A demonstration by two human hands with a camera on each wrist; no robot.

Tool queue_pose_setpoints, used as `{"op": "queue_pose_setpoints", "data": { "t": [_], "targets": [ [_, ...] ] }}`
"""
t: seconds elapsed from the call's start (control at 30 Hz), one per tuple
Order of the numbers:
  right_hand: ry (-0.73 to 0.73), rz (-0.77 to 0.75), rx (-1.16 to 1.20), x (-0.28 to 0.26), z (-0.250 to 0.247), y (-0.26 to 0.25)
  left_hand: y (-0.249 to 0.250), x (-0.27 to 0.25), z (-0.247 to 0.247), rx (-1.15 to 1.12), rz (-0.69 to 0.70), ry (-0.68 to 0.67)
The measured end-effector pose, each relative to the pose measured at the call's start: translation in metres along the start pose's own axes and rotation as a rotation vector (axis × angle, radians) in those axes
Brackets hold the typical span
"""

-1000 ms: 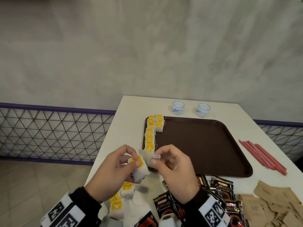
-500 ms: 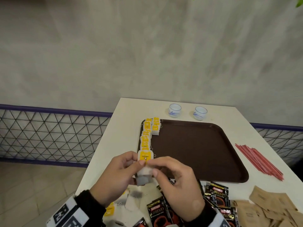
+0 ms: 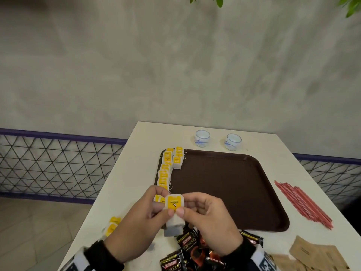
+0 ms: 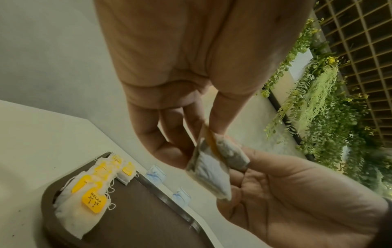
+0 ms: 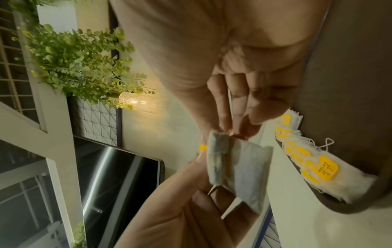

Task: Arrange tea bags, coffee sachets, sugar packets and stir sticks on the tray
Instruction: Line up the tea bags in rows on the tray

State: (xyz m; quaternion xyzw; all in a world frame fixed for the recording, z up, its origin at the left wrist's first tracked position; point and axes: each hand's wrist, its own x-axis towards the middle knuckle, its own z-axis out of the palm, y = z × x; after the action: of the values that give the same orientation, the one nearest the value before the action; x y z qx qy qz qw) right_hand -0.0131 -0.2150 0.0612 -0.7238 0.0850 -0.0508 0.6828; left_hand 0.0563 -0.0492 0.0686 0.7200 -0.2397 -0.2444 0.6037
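One tray (image 3: 224,192). Two cups (image 3: 202,138) on far bench. One tea bag (image 3: 174,204) held; two (image 3: 113,226) near left. Stir sticks (image 3: 302,204), coffee sachets (image 3: 188,245): uncountable.

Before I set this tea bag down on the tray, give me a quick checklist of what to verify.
1. Tea bag held by both left hand and right hand: ok.
2. Yellow tag facing up: ok.
3. Free space on tray beside the row of tea bags: ok.
4. Second column started, room to continue it: ok.
5. String tucked, not dangling: cannot tell.
6. Coffee sachets off the tray, out of the path: ok.
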Motion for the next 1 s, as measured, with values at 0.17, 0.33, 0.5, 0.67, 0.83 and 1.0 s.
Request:
{"op": "queue_pose_setpoints", "data": {
  "t": [0.17, 0.33, 0.5, 0.67, 0.83, 1.0],
  "targets": [
    [-0.068, 0.015, 0.012, 0.009, -0.015, -0.001, 0.005, 0.013, 0.005, 0.010, -0.016, -0.037],
    [-0.003, -0.042, -0.020, 0.023, -0.024, 0.001, 0.008, 0.026, 0.009, 0.007, -0.040, -0.010],
    [0.016, 0.004, 0.033, 0.033, -0.032, 0.000, 0.006, 0.033, 0.011, -0.143, -0.099, -0.033],
    [0.061, 0.042, 0.109, 0.035, -0.036, 0.004, 0.004, 0.035, 0.009, -0.195, -0.108, -0.011],
    [0.162, 0.030, 0.221, 0.040, -0.046, 0.002, 0.006, 0.033, 0.003, -0.195, -0.055, 0.054],
    [0.179, 0.014, 0.109, 0.036, -0.048, 0.000, 0.013, 0.027, 0.003, -0.136, 0.087, 0.076]
  ]
}}
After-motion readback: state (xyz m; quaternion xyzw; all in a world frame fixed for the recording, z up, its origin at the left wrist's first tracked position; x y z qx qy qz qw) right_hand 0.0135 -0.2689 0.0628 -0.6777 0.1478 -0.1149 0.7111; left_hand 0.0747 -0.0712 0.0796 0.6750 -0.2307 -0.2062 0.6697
